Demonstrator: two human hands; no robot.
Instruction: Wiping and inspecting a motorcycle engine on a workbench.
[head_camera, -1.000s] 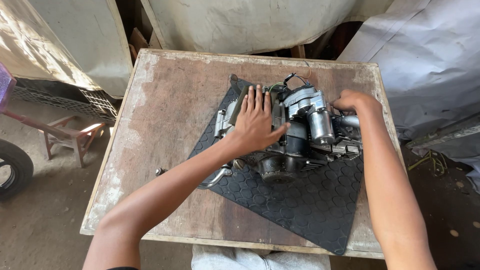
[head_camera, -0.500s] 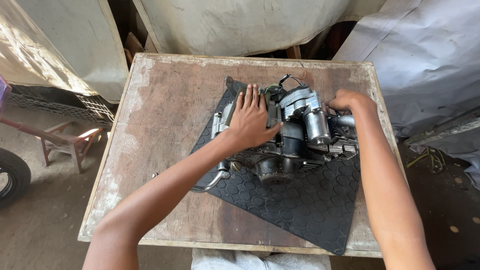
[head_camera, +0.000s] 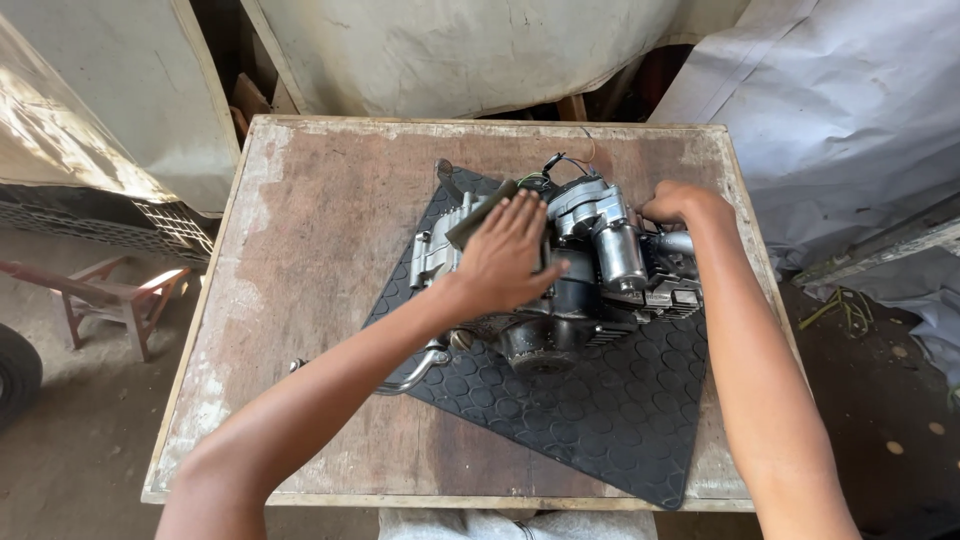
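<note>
A small grey metal engine (head_camera: 590, 270) lies on a black rubber mat (head_camera: 600, 420) on a worn wooden table (head_camera: 300, 260). My left hand (head_camera: 505, 255) rests flat on the engine's left side, fingers spread, pressing down on a dark flat piece (head_camera: 480, 212) that sticks out past my fingertips. My right hand (head_camera: 680, 205) is curled around a part at the engine's far right end. A bent metal lever (head_camera: 415, 368) pokes out from under the engine toward the near left.
Pale tarpaulins (head_camera: 450, 50) hang behind the table and at the right (head_camera: 850, 110). A low wooden stool (head_camera: 120, 295) stands on the dirt floor at the left, with a tyre (head_camera: 15, 375) at the left edge.
My left hand has slid slightly along the engine's top and the view has shifted a little. The right hand keeps its grip at the far end.
</note>
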